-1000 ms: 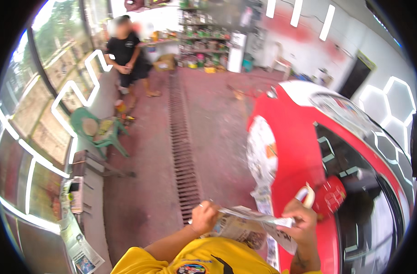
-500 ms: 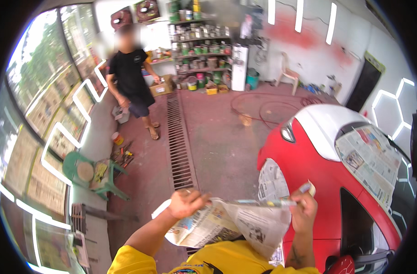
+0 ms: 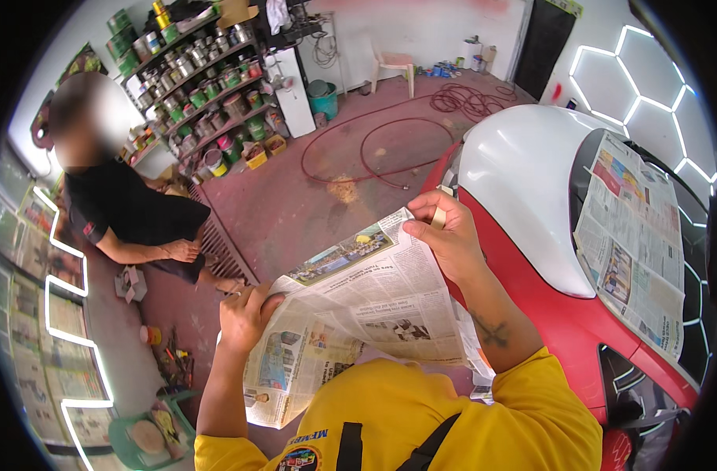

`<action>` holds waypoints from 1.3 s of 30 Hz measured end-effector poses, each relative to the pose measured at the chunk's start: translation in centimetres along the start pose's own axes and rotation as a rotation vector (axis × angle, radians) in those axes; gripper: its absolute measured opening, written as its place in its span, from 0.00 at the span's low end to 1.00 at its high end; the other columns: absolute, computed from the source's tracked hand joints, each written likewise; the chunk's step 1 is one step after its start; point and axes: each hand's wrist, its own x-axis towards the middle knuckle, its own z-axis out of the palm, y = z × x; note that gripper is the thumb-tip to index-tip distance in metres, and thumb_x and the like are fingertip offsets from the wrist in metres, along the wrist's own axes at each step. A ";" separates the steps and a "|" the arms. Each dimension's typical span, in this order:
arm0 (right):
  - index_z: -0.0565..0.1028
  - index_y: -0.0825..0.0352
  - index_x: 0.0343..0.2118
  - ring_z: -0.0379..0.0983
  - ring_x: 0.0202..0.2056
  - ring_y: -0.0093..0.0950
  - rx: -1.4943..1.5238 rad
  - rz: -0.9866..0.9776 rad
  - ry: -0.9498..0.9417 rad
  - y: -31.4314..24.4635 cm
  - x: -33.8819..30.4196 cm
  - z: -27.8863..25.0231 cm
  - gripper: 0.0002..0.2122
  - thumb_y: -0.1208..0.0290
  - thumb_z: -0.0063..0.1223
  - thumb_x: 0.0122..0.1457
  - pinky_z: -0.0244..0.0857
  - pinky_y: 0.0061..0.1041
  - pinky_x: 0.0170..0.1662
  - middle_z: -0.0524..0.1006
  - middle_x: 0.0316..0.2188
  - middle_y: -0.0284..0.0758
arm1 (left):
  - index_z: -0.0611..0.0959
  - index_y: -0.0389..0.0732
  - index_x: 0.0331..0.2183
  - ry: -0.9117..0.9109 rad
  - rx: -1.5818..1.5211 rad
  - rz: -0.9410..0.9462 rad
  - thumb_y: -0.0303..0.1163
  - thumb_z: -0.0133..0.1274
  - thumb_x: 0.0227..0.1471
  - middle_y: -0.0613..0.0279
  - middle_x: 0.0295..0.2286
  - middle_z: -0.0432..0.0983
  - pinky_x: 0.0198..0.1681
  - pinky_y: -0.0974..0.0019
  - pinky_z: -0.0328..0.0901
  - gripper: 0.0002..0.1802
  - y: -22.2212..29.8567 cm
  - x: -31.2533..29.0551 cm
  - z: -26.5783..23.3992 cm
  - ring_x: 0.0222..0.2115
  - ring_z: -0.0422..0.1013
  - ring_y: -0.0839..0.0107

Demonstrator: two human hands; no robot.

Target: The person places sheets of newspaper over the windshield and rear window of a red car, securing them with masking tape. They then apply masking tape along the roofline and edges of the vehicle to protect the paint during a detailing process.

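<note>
A newspaper sheet (image 3: 366, 294) is stretched in front of my yellow shirt, sagging in folds toward its lower left. Closed on its upper left corner is my left hand (image 3: 245, 318), thumb pressed along the paper. My right hand (image 3: 451, 235) pinches the upper right corner, higher than the left. A pale cream thing (image 3: 442, 209), which looks like part of a masking tape roll, sits among the right hand's fingers. Just beyond that hand stands a red car (image 3: 523, 271) with a white hood (image 3: 523, 169). More newspaper (image 3: 633, 251) covers its windshield.
A person in black (image 3: 131, 204) stands at the left by a floor grate (image 3: 225, 247). Paint cans fill the shelves (image 3: 198, 86) behind. A red hose (image 3: 366, 149) coils across the floor toward a plastic chair (image 3: 394, 67). Green chair (image 3: 151, 439) at lower left.
My view has swung right and the car fills more of it. The newspaper has opened toward me, its right corner raised. The other person has come nearer, arms now low in front.
</note>
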 end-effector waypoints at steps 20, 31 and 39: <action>0.77 0.66 0.28 0.70 0.43 0.18 -0.171 0.032 0.246 10.0 33.1 -3.9 0.13 0.74 0.77 0.53 0.64 0.24 0.48 0.78 0.49 0.34 | 0.86 0.39 0.42 -0.354 -0.222 0.249 0.32 0.72 0.51 0.55 0.29 0.85 0.29 0.57 0.74 0.17 -26.5 35.5 15.4 0.26 0.81 0.56; 0.78 0.69 0.31 0.71 0.51 0.20 -0.170 0.221 0.354 13.4 42.7 -5.3 0.09 0.72 0.63 0.68 0.64 0.27 0.57 0.74 0.60 0.39 | 0.89 0.39 0.39 -0.725 -0.418 0.078 0.33 0.68 0.55 0.52 0.34 0.87 0.37 0.55 0.75 0.11 -34.8 41.2 24.0 0.33 0.83 0.51; 0.80 0.71 0.38 0.72 0.52 0.21 -0.065 0.318 0.451 21.0 45.1 -11.1 0.08 0.70 0.61 0.70 0.65 0.27 0.56 0.76 0.58 0.37 | 0.87 0.39 0.36 -0.864 -0.652 0.063 0.36 0.67 0.59 0.51 0.29 0.84 0.32 0.55 0.72 0.11 -36.6 44.8 32.7 0.28 0.81 0.50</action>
